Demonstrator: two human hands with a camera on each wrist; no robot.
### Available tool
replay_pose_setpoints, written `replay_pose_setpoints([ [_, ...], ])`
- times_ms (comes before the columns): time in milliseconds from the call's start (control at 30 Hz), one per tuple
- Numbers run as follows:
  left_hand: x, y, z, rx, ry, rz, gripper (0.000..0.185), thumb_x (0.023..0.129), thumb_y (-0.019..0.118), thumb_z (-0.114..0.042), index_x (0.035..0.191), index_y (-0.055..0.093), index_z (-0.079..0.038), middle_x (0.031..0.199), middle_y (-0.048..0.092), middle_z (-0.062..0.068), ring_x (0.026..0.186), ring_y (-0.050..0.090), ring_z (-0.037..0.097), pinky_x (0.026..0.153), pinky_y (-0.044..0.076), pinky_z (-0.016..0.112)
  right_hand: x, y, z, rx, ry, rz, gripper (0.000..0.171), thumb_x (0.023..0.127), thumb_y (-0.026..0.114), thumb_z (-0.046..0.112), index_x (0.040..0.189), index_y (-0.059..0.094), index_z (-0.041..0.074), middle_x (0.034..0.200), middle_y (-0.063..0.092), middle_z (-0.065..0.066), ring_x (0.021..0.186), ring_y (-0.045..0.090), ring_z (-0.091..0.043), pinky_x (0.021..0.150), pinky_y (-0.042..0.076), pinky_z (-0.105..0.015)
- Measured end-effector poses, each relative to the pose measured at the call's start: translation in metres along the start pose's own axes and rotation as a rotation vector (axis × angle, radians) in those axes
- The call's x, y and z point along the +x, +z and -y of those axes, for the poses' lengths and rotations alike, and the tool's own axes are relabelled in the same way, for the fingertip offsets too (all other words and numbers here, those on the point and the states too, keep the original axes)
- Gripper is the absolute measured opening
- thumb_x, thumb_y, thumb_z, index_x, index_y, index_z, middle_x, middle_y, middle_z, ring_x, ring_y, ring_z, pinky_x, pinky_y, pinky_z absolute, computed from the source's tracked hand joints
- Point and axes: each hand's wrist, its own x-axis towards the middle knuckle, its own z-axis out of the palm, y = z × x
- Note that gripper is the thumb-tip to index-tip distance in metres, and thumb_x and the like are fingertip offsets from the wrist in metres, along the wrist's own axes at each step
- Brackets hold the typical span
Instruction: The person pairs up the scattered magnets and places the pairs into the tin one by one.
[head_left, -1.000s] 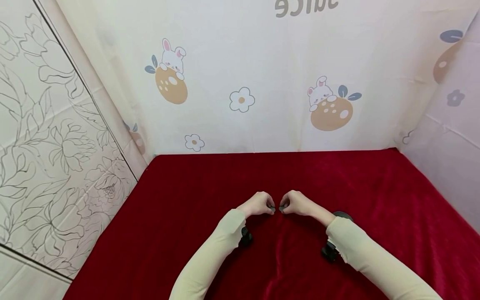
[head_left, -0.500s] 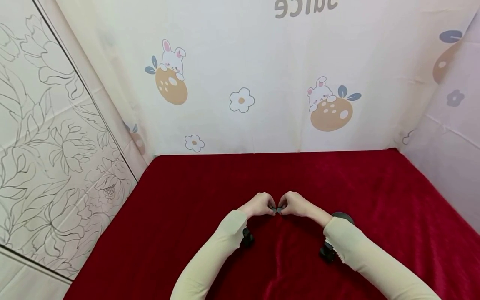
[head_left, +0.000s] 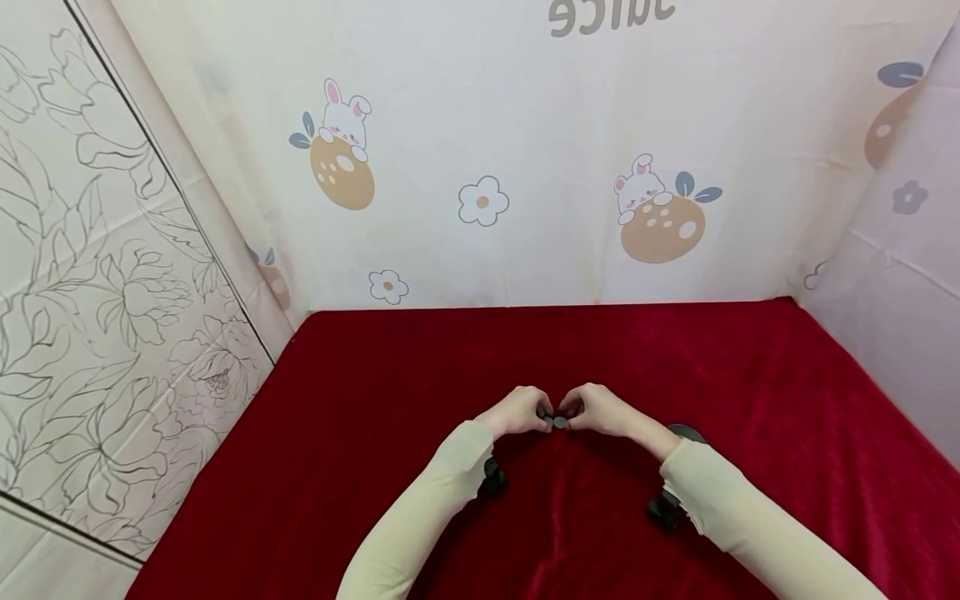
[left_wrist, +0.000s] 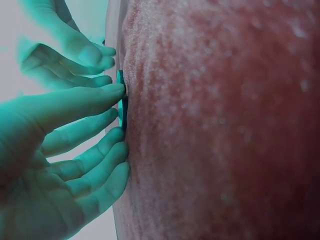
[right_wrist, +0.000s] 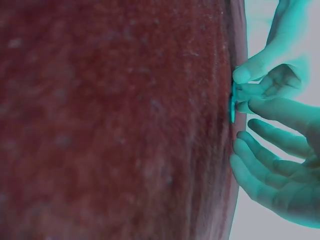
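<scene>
Red velvet cloth (head_left: 390,467) covers the table, bunny-print curtain (head_left: 525,150) behind. Both hands meet at the centre: left hand (head_left: 516,412) and right hand (head_left: 597,410) each with fingertips curled in, pinching small dark flat discs (head_left: 553,422) lying on the cloth between them.

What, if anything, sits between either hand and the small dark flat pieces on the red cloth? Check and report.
Nothing visible does. The left hand and right hand already have their fingertips on the small dark flat pieces, which lie on the red cloth. Both wrist views show fingers meeting them at the cloth.
</scene>
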Motion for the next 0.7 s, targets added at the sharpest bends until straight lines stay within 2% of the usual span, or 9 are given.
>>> replay_pose_setpoints([
  [167,-0.001,-0.001,-0.002,0.009,0.045,-0.009,0.02,0.078,0.068,-0.012,0.097,0.065,-0.006,0.091,0.061,0.001,0.08,0.056,0.009,0.067,0.043,0.015,-0.014,-0.007,0.003,0.033,0.012,-0.022,0.02,0.078,0.063,0.002,0.096,0.062,-0.007,0.089,0.063,-0.014,0.07,0.058,-0.016,0.06,0.046,-0.022],
  [300,0.0,0.001,-0.003,0.014,0.075,-0.002,0.021,0.079,0.066,-0.011,0.1,0.064,-0.006,0.093,0.06,0.002,0.082,0.055,0.009,0.068,0.043,0.014,-0.027,-0.012,0.004,0.011,0.014,-0.077,0.021,0.078,0.063,0.004,0.097,0.063,-0.005,0.09,0.062,-0.012,0.071,0.057,-0.015,0.061,0.046,-0.022],
  [533,0.004,0.007,-0.004,0.072,0.084,0.01,0.024,0.078,0.067,-0.012,0.101,0.063,-0.007,0.093,0.057,0.002,0.084,0.053,0.01,0.07,0.042,0.015,-0.05,-0.019,0.005,-0.058,0.013,-0.179,0.021,0.078,0.065,0.007,0.097,0.063,-0.002,0.091,0.061,-0.01,0.077,0.058,-0.019,0.066,0.047,-0.03],
  [700,0.005,0.008,-0.007,0.117,0.087,0.015,0.024,0.079,0.067,-0.013,0.102,0.064,-0.009,0.092,0.055,0.001,0.084,0.052,0.011,0.07,0.041,0.014,-0.065,-0.022,0.005,-0.07,0.016,-0.231,0.021,0.078,0.066,0.008,0.097,0.063,-0.001,0.092,0.061,-0.009,0.079,0.058,-0.022,0.068,0.047,-0.033],
])
